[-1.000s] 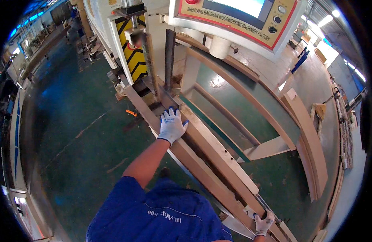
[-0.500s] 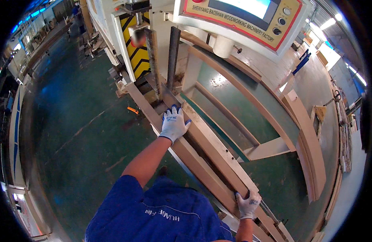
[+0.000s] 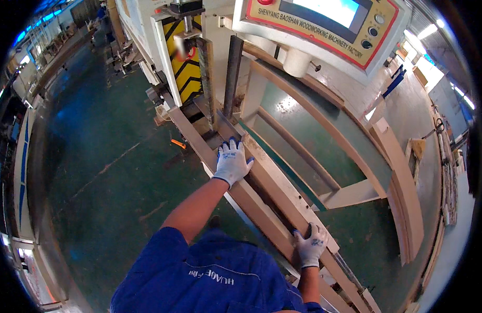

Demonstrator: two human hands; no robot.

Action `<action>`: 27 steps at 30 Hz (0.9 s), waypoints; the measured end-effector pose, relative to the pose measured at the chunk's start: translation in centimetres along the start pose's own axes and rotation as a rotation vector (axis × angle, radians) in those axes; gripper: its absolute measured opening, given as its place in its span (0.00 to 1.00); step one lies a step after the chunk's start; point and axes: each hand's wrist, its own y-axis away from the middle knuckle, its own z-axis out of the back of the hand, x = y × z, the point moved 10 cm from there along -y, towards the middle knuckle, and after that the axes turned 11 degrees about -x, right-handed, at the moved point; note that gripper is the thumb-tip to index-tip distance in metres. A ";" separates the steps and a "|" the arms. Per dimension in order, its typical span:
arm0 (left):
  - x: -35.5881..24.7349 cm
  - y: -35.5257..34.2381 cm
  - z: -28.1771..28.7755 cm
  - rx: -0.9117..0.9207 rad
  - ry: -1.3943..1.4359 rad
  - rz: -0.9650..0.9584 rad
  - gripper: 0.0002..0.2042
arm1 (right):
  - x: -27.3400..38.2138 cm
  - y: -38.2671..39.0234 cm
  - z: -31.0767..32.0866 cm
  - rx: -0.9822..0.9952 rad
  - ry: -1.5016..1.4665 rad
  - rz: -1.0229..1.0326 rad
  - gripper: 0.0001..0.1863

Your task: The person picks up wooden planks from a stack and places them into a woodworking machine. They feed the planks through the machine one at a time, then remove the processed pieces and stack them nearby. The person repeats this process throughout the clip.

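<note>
My left hand (image 3: 233, 164), in a white glove with blue fingertips, lies on the long brown wooden beams (image 3: 262, 208) close to the machine's dark upright bars. Its fingers are stretched out and the thumb is apart. Farther down the beams, at lower right, my right hand (image 3: 311, 248) rests on the pale-topped beam (image 3: 282, 182). Its thumb is at the gap between the beams and its fingers spread over the top; the undersides of the fingers are hidden. The two dark upright bars (image 3: 232, 78) stand just beyond my left hand.
A control panel (image 3: 329, 31) with a lit screen overhangs the top. A yellow-and-black striped plate (image 3: 186, 78) marks the machine. An orange handle (image 3: 179, 144) sits left of the beams. At right are a curved wooden frame (image 3: 324, 120) and stacked curved boards (image 3: 405, 208).
My right hand has slid up along the beam toward the machine and my left hand. The left hand keeps its place on the wood. The whole view has shifted slightly.
</note>
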 end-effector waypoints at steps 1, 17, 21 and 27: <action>0.1 0.0 0.0 -0.008 0.000 0.000 0.42 | -0.4 0.2 0.3 -0.001 -0.005 0.005 0.34; -0.1 -0.1 0.1 -0.058 0.036 -0.007 0.38 | -8.6 5.7 2.9 -0.095 -0.044 -0.083 0.38; -0.3 -0.1 0.1 -0.042 0.042 -0.009 0.39 | -8.9 5.5 3.3 -0.131 -0.064 -0.123 0.37; -0.5 -0.1 0.4 -0.086 -0.001 -0.040 0.38 | -9.3 5.3 2.8 -0.139 -0.059 -0.143 0.39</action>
